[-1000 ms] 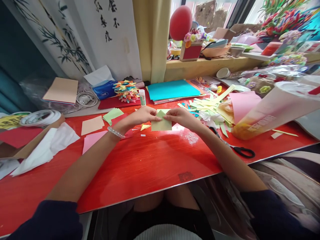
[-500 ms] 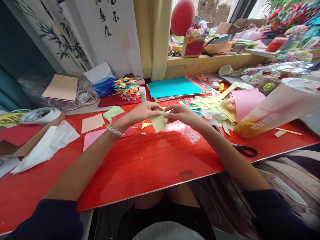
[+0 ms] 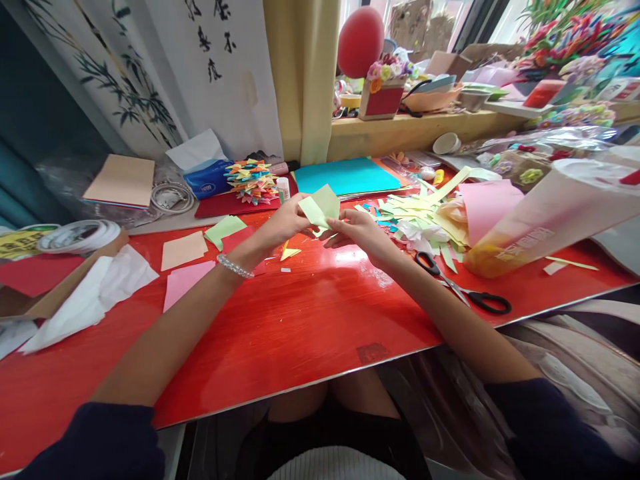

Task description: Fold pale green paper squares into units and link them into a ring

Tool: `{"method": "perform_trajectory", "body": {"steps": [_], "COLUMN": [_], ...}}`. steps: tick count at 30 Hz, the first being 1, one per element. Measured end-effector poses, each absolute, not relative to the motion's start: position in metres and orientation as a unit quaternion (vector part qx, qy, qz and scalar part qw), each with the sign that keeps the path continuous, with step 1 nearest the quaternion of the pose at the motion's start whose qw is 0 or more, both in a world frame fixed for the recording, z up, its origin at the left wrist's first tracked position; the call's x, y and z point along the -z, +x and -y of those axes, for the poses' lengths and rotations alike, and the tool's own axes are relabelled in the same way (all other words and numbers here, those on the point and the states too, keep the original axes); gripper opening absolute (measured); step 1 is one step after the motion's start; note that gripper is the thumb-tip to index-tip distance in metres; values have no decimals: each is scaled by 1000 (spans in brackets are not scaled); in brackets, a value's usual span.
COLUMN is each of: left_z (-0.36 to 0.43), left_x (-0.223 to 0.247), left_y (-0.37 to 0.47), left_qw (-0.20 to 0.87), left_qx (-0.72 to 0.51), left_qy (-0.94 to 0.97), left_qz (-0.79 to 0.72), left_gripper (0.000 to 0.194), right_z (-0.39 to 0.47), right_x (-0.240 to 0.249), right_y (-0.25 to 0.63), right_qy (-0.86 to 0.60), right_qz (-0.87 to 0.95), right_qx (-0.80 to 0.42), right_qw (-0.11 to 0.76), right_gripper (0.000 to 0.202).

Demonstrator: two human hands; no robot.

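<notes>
The left hand (image 3: 285, 225) and right hand (image 3: 363, 233) meet over the far half of the red tabletop (image 3: 280, 347), with a small pale green paper (image 3: 327, 203) held up between them. The left grip pinches its left side; the right grip pinches its lower edge near the middle, the other fingers curled below. Holding it at 2 places, clear of the surface, probably keeps the thin sheet steady and lets each hand bend it against the other.

The scissors (image 3: 487, 303) lie beside the right forearm, blades partly crossed under nothing heavy, likely put there to be within reach yet out of the way. Cut strips (image 3: 407, 210) are heaped beyond the right hand, perhaps pushed aside to free working room. Left of the hands, a peach paper (image 3: 184, 251), a pink paper (image 3: 187, 283) and a green paper (image 3: 223, 232) lie flat, seemingly laid out for easy picking. A glue stick (image 3: 283, 189) stands upright just behind the left hand, which suits a quick grab.

The held paper looks matte and crisp, with straight edges and pointed corners. A paler face on the left meets a slightly darker face on the right, suggesting a crease; its underside is mostly hidden.
</notes>
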State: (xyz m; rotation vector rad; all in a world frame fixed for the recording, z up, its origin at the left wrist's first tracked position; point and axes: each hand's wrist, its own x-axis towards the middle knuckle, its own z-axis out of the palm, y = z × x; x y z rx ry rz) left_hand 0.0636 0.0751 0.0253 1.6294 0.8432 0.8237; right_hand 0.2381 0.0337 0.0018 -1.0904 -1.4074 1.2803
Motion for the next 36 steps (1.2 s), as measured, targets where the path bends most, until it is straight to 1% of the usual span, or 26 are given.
{"method": "perform_trajectory", "body": {"steps": [2, 5, 7, 11, 12, 14, 15, 17, 19, 20, 21, 24, 26, 29, 32, 34, 36], "left_z": [-73, -71, -70, -72, -74, -76, -76, -77, -76, -75, -74, -70, -69, -69, -70, -71, -72], "left_x": [-26, -28, -29, -27, -26, -25, -24, -23, -21, -21, -20, -21, -21, -20, -19, -20, -22], "left_y": [64, 63, 64, 64, 63, 63, 63, 64, 65, 66, 67, 69, 69, 69, 69, 70, 69], "left_qw": [539, 560, 551, 504, 500, 501, 501, 491, 462, 442, 424, 395, 395, 406, 412, 423, 447], "left_qx": [-355, -326, -327, -367, -365, -342, -337, -361, -409, -431, -446, -454, -445, -422, -434, -455, -459], "left_qy": [684, 694, 700, 698, 701, 714, 718, 713, 702, 699, 701, 721, 731, 742, 725, 698, 677], "left_qz": [-338, -312, -315, -352, -354, -349, -346, -348, -356, -361, -362, -345, -334, -326, -341, -357, -363], "left_gripper": [41, 45, 45, 31, 28, 24, 24, 30, 39, 39, 36, 16, 13, 16, 30, 37, 34], "right_z": [-32, -32, -32, -30, -29, -29, -30, -32, -33, -34, -34, -34, -34, -36, -38, -38, -38], "right_x": [-2, 1, 3, 4, 3, 2, 2, 1, 0, 0, -1, -4, -6, -7, -5, -4, -3], "right_y": [236, 234, 232, 228, 227, 228, 229, 232, 235, 236, 237, 241, 243, 246, 246, 245, 244], "right_qy": [-440, -439, -436, -427, -424, -416, -410, -403, -403, -404, -404, -394, -393, -404, -404, -413, -423], "right_qz": [578, 559, 558, 598, 602, 594, 588, 574, 565, 560, 556, 550, 557, 596, 625, 614, 592], "right_qx": [-517, -497, -489, -504, -506, -502, -499, -500, -513, -521, -530, -533, -503, -441, -407, -403, -402], "right_qw": [453, 498, 510, 454, 450, 471, 487, 508, 506, 501, 498, 509, 530, 535, 529, 539, 556], "right_gripper": [27, 28, 29, 35, 37, 40, 40, 36, 32, 30, 30, 32, 35, 31, 25, 28, 33]}}
